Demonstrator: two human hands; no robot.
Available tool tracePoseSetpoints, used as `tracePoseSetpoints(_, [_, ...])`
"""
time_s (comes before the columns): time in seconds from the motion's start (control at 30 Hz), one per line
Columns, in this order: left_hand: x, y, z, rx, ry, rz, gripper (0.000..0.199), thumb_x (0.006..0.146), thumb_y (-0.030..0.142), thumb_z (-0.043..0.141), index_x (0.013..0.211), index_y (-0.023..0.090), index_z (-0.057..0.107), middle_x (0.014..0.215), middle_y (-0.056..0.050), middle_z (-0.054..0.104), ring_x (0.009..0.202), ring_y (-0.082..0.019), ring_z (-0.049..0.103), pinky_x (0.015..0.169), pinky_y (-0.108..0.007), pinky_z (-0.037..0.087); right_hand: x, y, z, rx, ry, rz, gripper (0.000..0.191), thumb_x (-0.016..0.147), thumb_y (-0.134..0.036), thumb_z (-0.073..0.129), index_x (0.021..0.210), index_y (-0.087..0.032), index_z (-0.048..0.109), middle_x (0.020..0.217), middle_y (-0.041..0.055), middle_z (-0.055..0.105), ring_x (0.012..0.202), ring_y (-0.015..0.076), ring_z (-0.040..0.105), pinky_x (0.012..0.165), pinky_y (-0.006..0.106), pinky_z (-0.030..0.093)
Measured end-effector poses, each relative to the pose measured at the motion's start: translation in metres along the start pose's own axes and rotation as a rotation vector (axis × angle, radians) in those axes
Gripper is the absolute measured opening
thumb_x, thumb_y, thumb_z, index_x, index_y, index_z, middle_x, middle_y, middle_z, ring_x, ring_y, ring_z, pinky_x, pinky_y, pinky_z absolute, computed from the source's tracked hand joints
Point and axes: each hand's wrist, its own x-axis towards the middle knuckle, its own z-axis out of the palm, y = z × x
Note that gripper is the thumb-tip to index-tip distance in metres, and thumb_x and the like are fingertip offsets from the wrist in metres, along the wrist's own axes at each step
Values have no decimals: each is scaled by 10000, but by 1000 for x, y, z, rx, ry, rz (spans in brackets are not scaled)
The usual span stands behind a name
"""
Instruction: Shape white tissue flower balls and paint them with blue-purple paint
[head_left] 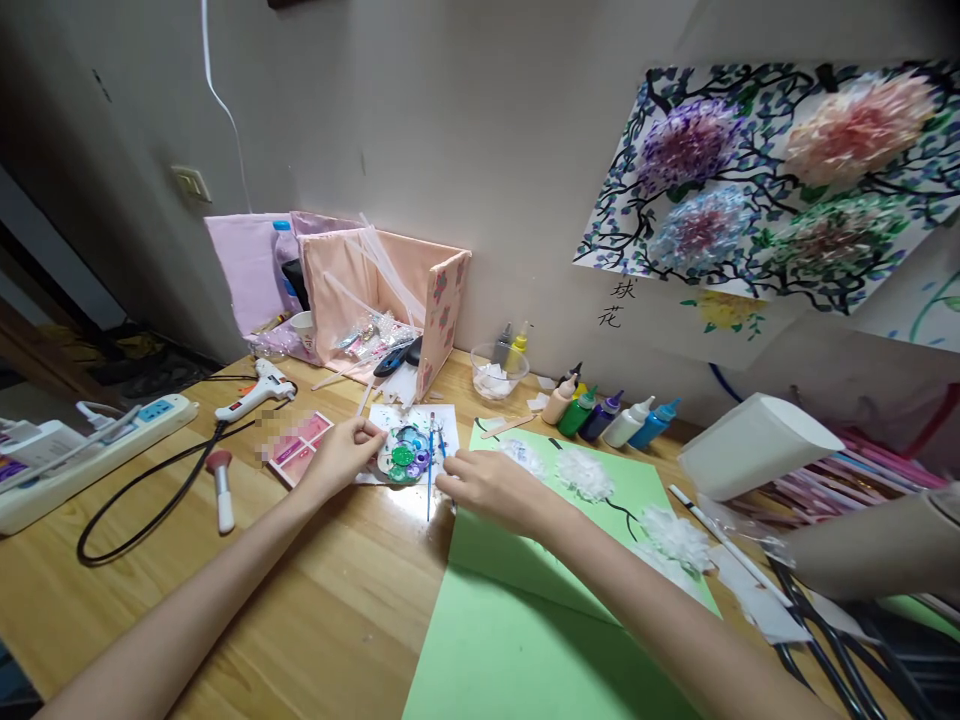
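The round paint palette (405, 455), with green, purple and blue paint in its wells, lies on a white paint-spotted paper (444, 412). My left hand (341, 455) pinches the palette's left edge between thumb and fingers. On the other side, my right hand (499, 490) is closed around a thin paintbrush (442, 438), its tip pointing away over the paper. A second blue paintbrush (430, 470) lies between the palette and that hand. Under my right forearm is a green sheet (480, 600) with white ruffled paper flowers (583, 473) and dark painted branches.
Paint bottles (600, 418) and a clear bowl (499, 372) line the wall. At left are a glue gun (255, 392), its looping cord, a power strip (97, 460) and a makeup brush (222, 490). A fabric box (375, 300) stands behind; a white cup (757, 445) is right.
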Motion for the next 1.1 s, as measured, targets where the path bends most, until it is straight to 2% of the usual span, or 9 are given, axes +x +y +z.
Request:
tracePoseSetpoints(0.1, [-2,1,2,-143,-24,-72,290,610,414,648,680,149,554,509,24,587,471,-134,568,465,-219,428,-17,-8,-7,104,216,262,176,817,-51,387,737,-180,475,688,24,525,626,143,473,508,248,347])
tracePoseSetpoints(0.27, [-7,6,13,-297,-1,-190,310,560,384,694,644,144,516,477,58,546,456,-98,558,540,-236,486,-39,-28,-2,504,727,750,120,804,-79,412,817,-196,437,789,28,534,773,154,523,669,269,420])
tracePoseSetpoints(0.37, [-8,3,21,-329,-24,-207,330,565,397,697,661,139,514,500,38,575,474,-104,577,539,-234,485,-42,-33,8,756,817,1058,90,819,-119,417,803,-203,444,806,20,532,793,156,534,689,281,429])
tracePoseSetpoints(0.47, [-9,1,23,-346,-37,-235,352,554,410,705,670,138,515,507,28,585,488,-116,591,554,-251,496,-41,-32,15,890,839,1189,58,829,-163,433,810,-194,479,816,25,553,795,163,552,713,299,441])
tracePoseSetpoints(0.57, [-8,3,21,-304,3,-236,346,552,407,707,665,134,527,515,34,579,491,-102,582,558,-235,493,-39,-29,12,852,782,1151,69,833,-172,440,834,-188,506,828,36,568,786,170,554,704,305,445])
tracePoseSetpoints(0.73, [-6,7,17,-254,70,-237,312,585,387,687,684,124,550,501,54,539,477,-79,552,541,-208,480,-30,-28,9,681,324,623,105,807,-130,503,863,-197,562,875,56,573,838,191,521,729,325,433])
tracePoseSetpoints(0.87, [-5,7,13,-309,70,-221,304,602,367,680,725,123,546,553,38,567,501,-86,564,560,-223,493,-20,-30,25,513,139,518,61,810,-122,517,821,-164,560,848,73,560,807,190,502,646,287,429])
tracePoseSetpoints(0.97, [-5,10,7,-349,82,-206,276,622,325,672,762,120,551,582,42,560,524,-82,566,574,-223,500,-18,-33,32,441,83,501,132,842,-100,453,759,-157,537,785,62,543,764,179,489,616,273,411])
tracePoseSetpoints(1.1, [-6,17,0,-376,119,-192,237,651,259,657,816,106,581,614,31,576,557,-73,567,590,-206,502,-30,-40,27,485,171,539,145,870,-107,397,799,-168,508,806,60,552,760,179,492,636,290,411])
